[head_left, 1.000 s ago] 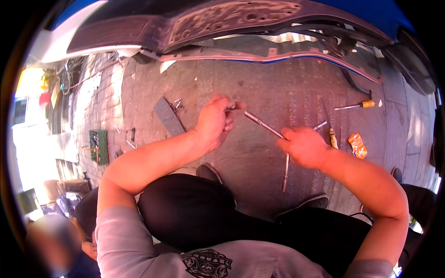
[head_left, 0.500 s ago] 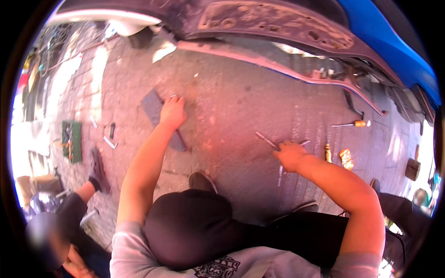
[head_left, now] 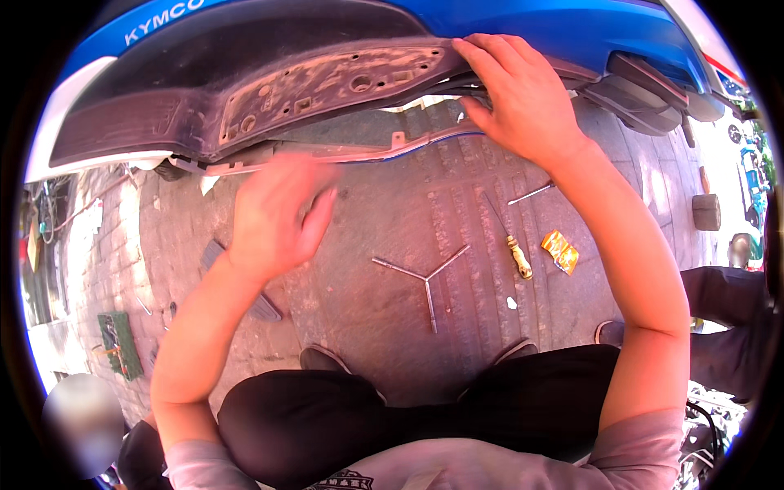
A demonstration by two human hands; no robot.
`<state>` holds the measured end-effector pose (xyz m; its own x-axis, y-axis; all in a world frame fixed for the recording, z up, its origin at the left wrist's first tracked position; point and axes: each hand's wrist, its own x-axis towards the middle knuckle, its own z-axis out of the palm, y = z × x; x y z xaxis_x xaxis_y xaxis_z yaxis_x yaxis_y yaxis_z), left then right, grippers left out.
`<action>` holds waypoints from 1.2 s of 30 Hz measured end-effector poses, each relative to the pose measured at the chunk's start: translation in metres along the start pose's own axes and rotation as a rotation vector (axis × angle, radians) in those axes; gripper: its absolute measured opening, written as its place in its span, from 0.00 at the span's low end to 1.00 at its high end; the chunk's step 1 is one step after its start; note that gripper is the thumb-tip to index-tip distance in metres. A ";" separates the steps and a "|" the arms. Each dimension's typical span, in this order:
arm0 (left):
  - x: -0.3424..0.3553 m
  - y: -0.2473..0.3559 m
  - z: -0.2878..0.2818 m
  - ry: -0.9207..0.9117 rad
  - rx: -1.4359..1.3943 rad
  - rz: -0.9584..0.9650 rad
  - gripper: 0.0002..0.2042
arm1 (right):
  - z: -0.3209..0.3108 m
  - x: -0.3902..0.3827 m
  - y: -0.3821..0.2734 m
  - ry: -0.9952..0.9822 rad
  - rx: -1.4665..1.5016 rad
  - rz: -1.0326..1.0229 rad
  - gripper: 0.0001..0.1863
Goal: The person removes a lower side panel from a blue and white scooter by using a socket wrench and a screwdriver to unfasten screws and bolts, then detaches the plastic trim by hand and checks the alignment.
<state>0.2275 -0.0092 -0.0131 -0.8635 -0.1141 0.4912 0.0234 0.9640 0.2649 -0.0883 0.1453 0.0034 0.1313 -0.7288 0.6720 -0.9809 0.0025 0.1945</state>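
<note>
My right hand (head_left: 518, 102) grips the upper edge of the dark, dirty footboard panel (head_left: 327, 86) on a blue scooter body (head_left: 539, 20), fingers over it and thumb lower. My left hand (head_left: 282, 212) is in mid-air below the panel's left part, its fingers smeared by motion. On the pavement between my knees and the scooter lie a Y-shaped socket wrench (head_left: 427, 278), a wooden-handled screwdriver (head_left: 519, 260), another screwdriver (head_left: 527, 195), partly behind my right arm, and a crumpled orange packet (head_left: 559, 251).
A long trim strip (head_left: 408, 145) runs below the panel. A grey board (head_left: 265, 306) lies behind my left arm, near a green tool tray (head_left: 120, 347). A person's dark legs (head_left: 723, 327) are at right, another person (head_left: 82, 425) at lower left. A grey block (head_left: 706, 211) stands far right.
My right hand has let go of the Y-shaped wrench and moved up onto the panel. My left hand went down near the grey board, then rose toward the scooter. The view has shifted too.
</note>
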 end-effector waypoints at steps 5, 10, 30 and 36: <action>0.112 0.000 0.031 0.027 0.416 0.045 0.31 | 0.022 -0.005 0.015 0.015 -0.169 0.062 0.14; 0.121 -0.014 0.060 -0.036 0.552 0.001 0.34 | 0.030 -0.006 0.014 0.106 -0.180 0.077 0.08; 0.114 -0.013 0.068 0.197 0.401 -0.028 0.15 | 0.039 0.103 0.010 -0.180 1.477 0.512 0.21; 0.108 -0.016 0.065 0.187 0.339 -0.078 0.11 | 0.059 0.095 -0.010 -0.397 1.390 0.589 0.17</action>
<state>0.1014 -0.0211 -0.0184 -0.7486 -0.2019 0.6315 -0.2335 0.9718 0.0338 -0.0748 0.0358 0.0233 -0.1296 -0.9810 0.1445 -0.2660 -0.1060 -0.9581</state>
